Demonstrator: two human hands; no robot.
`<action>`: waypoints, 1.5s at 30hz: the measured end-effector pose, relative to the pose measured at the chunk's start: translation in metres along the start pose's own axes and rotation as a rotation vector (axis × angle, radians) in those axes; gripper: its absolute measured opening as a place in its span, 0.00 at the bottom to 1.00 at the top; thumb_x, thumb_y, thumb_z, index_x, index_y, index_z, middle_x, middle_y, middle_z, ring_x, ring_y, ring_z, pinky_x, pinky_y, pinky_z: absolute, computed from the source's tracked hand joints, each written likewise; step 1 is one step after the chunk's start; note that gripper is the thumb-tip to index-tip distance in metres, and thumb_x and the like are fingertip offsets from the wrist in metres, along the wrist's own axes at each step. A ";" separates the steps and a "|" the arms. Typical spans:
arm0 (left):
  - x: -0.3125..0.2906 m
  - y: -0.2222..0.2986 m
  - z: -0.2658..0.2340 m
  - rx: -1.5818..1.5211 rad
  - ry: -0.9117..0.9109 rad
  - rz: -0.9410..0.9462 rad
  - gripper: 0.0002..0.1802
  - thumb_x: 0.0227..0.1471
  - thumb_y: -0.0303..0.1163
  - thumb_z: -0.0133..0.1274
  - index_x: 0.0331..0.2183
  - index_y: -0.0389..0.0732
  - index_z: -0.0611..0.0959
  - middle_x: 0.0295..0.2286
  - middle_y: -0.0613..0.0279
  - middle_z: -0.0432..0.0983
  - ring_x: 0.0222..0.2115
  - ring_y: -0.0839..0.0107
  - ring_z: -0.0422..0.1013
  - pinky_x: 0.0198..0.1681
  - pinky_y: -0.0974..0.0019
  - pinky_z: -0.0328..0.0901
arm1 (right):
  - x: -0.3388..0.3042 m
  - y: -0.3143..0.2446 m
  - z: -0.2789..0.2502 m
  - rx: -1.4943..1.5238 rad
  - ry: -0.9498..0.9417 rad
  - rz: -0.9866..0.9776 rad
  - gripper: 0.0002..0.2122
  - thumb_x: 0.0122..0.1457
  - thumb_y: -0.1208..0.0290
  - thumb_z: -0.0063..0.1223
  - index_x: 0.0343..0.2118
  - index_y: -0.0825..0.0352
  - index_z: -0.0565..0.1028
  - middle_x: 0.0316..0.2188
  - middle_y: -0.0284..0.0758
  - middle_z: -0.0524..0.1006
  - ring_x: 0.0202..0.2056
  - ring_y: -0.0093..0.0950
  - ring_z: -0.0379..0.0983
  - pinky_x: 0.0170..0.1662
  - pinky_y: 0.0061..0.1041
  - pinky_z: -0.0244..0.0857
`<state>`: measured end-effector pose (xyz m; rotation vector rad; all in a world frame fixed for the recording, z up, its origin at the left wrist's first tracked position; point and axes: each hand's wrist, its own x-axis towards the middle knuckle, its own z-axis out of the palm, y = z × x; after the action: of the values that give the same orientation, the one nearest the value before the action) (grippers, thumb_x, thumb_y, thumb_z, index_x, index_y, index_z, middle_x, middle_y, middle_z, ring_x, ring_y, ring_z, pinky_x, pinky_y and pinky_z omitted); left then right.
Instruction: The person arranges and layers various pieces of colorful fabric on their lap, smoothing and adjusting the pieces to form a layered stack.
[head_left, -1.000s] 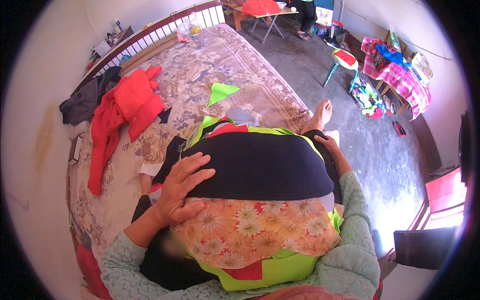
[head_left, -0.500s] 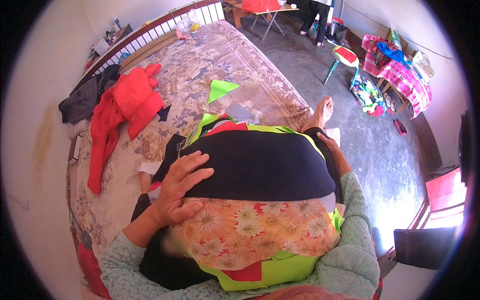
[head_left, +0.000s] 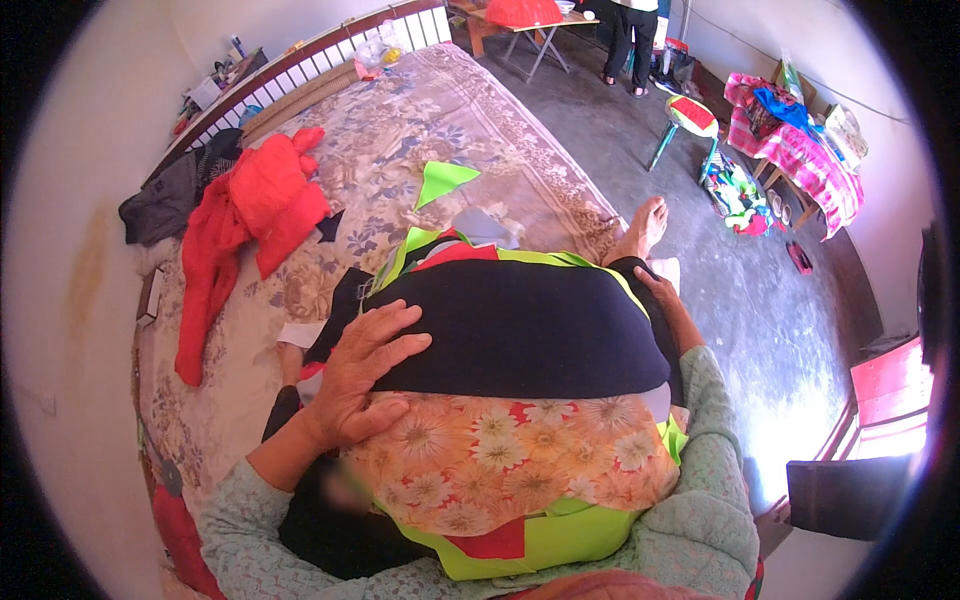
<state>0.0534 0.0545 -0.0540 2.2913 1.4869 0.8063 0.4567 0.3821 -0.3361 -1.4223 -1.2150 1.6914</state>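
Observation:
A pile of fabric pieces lies across my lap. On top is a wide black cloth (head_left: pixel 520 325), and below it a peach floral cloth (head_left: pixel 510 450) with white flowers. Lime-green fabric (head_left: pixel 560 545) and a red patch show under the floral piece, with more lime, red and grey edges beyond the black one. My left hand (head_left: pixel 360 380) rests open, fingers spread, over the left edge of the black and floral cloths. Lying at the far right side of the pile, my right hand (head_left: pixel 657 287) touches my dark trouser leg; its fingers look extended, partly hidden.
I sit on a bed with a patterned sheet (head_left: pixel 380 150). A red jacket (head_left: pixel 265 200) and a lime scrap (head_left: pixel 443 183) lie on it. Right on the floor stand a stool (head_left: pixel 690 115), a pile of clothes (head_left: pixel 738 195) and a cloth-covered table (head_left: pixel 800 165). A person (head_left: pixel 632 45) stands at the back.
My hands and the fabric pile stay almost as they were. At the back, the standing person has shifted slightly.

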 end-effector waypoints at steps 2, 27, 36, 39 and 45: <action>-0.002 0.001 0.000 0.005 0.001 -0.005 0.34 0.44 0.50 0.46 0.51 0.42 0.73 0.55 0.51 0.62 0.58 0.53 0.55 0.60 0.52 0.45 | 0.001 -0.001 0.002 -0.045 -0.011 0.004 0.30 0.47 0.49 0.62 0.45 0.71 0.74 0.34 0.37 0.78 0.32 0.27 0.75 0.37 0.25 0.67; -0.002 0.002 0.002 0.017 0.006 0.003 0.34 0.44 0.51 0.45 0.50 0.41 0.74 0.55 0.50 0.62 0.58 0.53 0.55 0.60 0.53 0.46 | 0.005 0.003 0.005 -0.046 0.038 -0.090 0.28 0.47 0.49 0.62 0.40 0.72 0.76 0.29 0.36 0.78 0.28 0.26 0.75 0.34 0.23 0.67; 0.000 0.001 0.003 -0.005 0.003 0.008 0.33 0.44 0.50 0.45 0.50 0.41 0.74 0.55 0.50 0.62 0.58 0.53 0.55 0.60 0.53 0.46 | 0.010 0.008 -0.003 -0.025 -0.050 -0.086 0.29 0.47 0.48 0.61 0.41 0.72 0.76 0.30 0.36 0.78 0.29 0.27 0.75 0.35 0.24 0.67; -0.003 0.002 0.002 0.009 0.013 -0.002 0.33 0.44 0.50 0.45 0.50 0.41 0.74 0.54 0.50 0.62 0.58 0.53 0.55 0.60 0.53 0.46 | 0.001 0.006 0.008 0.077 -0.001 -0.072 0.28 0.48 0.48 0.60 0.40 0.72 0.76 0.30 0.37 0.78 0.29 0.28 0.75 0.35 0.24 0.67; -0.001 0.004 0.001 0.024 0.023 0.019 0.31 0.45 0.47 0.45 0.50 0.41 0.74 0.54 0.51 0.62 0.58 0.53 0.55 0.60 0.53 0.47 | 0.008 0.011 -0.008 -0.140 0.024 -0.112 0.32 0.48 0.46 0.60 0.45 0.73 0.73 0.34 0.39 0.78 0.33 0.28 0.75 0.40 0.25 0.66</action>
<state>0.0570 0.0517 -0.0530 2.3238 1.4947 0.8270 0.4641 0.3867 -0.3496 -1.4241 -1.3966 1.5350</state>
